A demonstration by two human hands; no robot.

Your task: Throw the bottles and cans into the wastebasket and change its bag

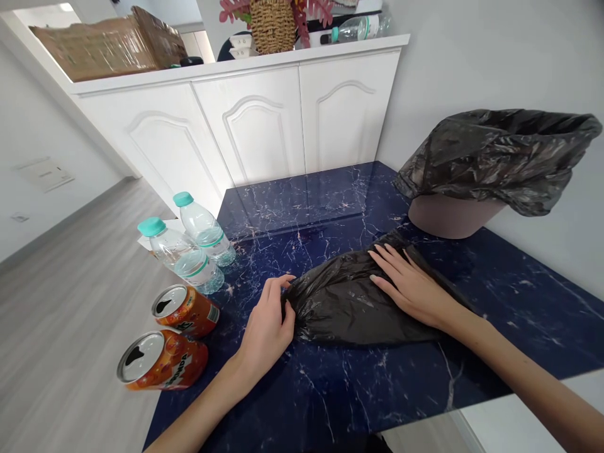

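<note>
A black plastic bag (352,305) lies flattened on the dark blue marble-patterned table (302,390). Its left end is bunched together where my left hand (271,321) grips it between thumb and fingers. My right hand (406,280) rests flat on the bag's right part, fingers stretched out and pointing up and left. Beyond it, to the right, stands a pinkish bin (453,217) lined with a second black bag (491,154) folded over its rim.
Two opened orange drink cans (186,311) and two clear bottles with teal caps (193,255) stand along the table's left edge. White cabinets (264,126) border the far side, bearing a cardboard box (104,47), a woven basket (272,25) and a lying bottle (361,28).
</note>
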